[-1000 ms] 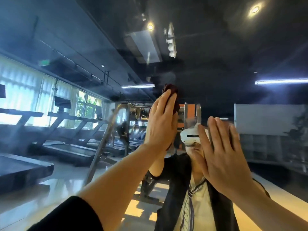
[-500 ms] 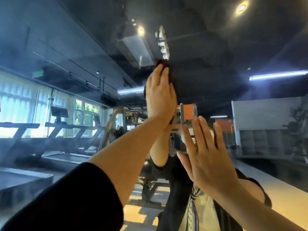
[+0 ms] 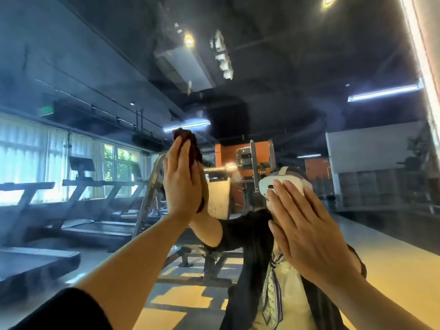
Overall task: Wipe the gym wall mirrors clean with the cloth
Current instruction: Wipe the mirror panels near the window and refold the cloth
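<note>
The wall mirror (image 3: pixel 297 79) fills almost the whole view and reflects the gym and me. My left hand (image 3: pixel 182 179) presses a dark red cloth (image 3: pixel 189 144) flat against the glass with straight fingers, at mid-height left of centre. Only the cloth's top and a sliver at the wrist show past the palm. My right hand (image 3: pixel 307 232) lies flat on the mirror lower and to the right, fingers spread, holding nothing.
The mirror's right edge with a bright frame strip (image 3: pixel 426 67) runs down the top right corner. Treadmills (image 3: pixel 78 210), a weight bench (image 3: pixel 209 258) and windows appear only as reflections. Hazy smears cloud the glass on the left.
My left hand with the cloth went up the glass, then came back down and to the left. My right hand stayed flat on the mirror.
</note>
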### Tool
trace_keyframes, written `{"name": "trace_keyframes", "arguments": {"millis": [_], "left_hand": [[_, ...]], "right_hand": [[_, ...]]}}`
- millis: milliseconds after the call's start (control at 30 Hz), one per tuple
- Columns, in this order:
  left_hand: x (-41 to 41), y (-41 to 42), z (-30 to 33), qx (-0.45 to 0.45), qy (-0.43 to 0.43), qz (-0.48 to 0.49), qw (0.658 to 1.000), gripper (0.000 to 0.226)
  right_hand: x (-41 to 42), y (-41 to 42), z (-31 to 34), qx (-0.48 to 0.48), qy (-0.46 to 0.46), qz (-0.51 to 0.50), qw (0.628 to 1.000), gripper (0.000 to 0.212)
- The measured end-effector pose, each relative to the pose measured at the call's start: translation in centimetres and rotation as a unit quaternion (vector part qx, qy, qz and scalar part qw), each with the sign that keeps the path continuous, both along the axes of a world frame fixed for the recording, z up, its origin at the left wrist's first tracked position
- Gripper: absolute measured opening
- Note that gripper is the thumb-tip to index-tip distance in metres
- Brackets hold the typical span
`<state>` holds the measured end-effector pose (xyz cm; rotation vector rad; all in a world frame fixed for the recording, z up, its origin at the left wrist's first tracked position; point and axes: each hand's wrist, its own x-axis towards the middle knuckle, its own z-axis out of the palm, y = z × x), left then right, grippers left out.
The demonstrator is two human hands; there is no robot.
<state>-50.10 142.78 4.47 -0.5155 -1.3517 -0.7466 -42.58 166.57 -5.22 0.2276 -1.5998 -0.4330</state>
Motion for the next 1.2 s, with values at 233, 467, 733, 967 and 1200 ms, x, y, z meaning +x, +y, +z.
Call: {"name": "trace_keyframes", "arguments": {"millis": [233,467,733,967,1200], "left_hand": [[2.2,6.7,-2.4,-0.06,0.005,0.0,0.998,0.044],[2.2,6.5,-8.0,-0.199,0.042,0.005,0.979,0.045],[0.2,0.4,-11.6,-0.172,0.046,0.039,0.983,0.042],[2.5,6.8,-3.0,-0.086,0.016,0.014,0.996,0.044],[1.2,3.9,-11.3,-0.253,0.078,0.037,0.964,0.052]], "right_hand": [[-0.4,-0.2,-0.2,-0.016,-0.002,-0.006,1.0,0.057],[0.1,0.1,-0.3,-0.003,-0.013,-0.015,1.0,0.059],[0.0,-0.2,-0.5,-0.02,-0.017,-0.021,0.999,0.06],[0.0,-0.2,-0.3,-0.002,-0.002,-0.022,1.0,0.059],[0.4,-0.3,-0.3,-0.005,-0.006,-0.031,0.999,0.059]]}}
